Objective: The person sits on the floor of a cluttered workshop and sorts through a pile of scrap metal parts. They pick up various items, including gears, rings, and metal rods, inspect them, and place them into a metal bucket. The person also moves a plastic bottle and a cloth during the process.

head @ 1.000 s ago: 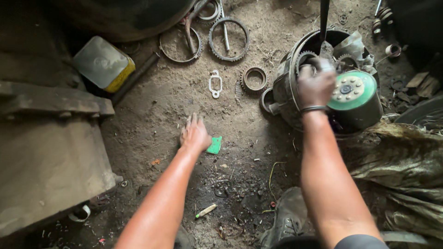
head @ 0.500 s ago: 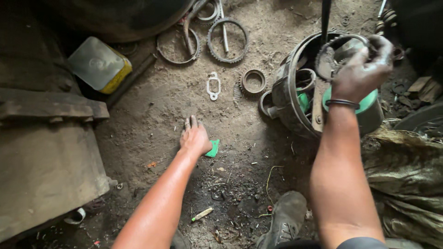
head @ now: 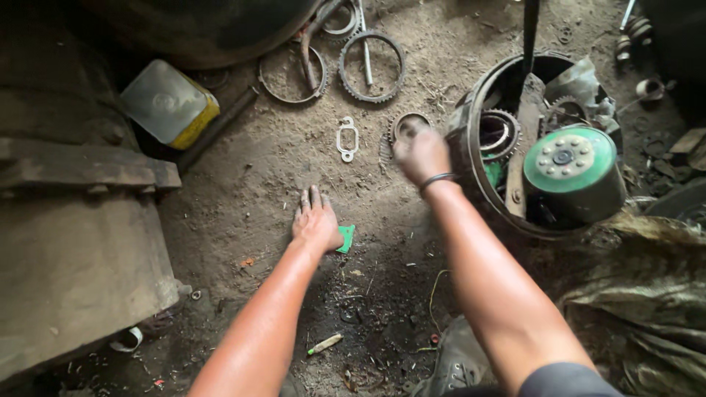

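Left hand (head: 315, 220) flat on dirt floor (head: 243, 184), palm down, fingers spread, gripping nothing; same spot as half a second ago, thumb side touching small green scrap (head: 346, 238). Right hand (head: 421, 153) moved since earlier frame: then raised at rim of round metal drum (head: 471, 158) and gripping a part there, now swung left and down, off the drum, hovering over toothed bearing ring (head: 403, 125) on the ground just left of the drum; blurred with motion, fingers curled loosely, cannot tell whether anything held; dark band on wrist. Green-faced cylinder (head: 573, 173) now fully exposed inside drum, bolt circle on top face visible, earlier partly covered by the right hand; lying at drum's right side. Gear (head: 500, 134) inside drum near left wall, beside upright dark bar (head: 529, 37). Flat metal gasket plate (head: 347, 138) on dirt just left of bearing ring, apart from both hands, unchanged. Two large rings at top: plain ring (head: 283, 73) and toothed ring (head: 371, 66), side by side, unchanged. Pale plastic canister (head: 168, 103) with yellow side at upper left, against heavy metal block (head: 66, 250). Shoe (head: 456, 364) at bottom centre.
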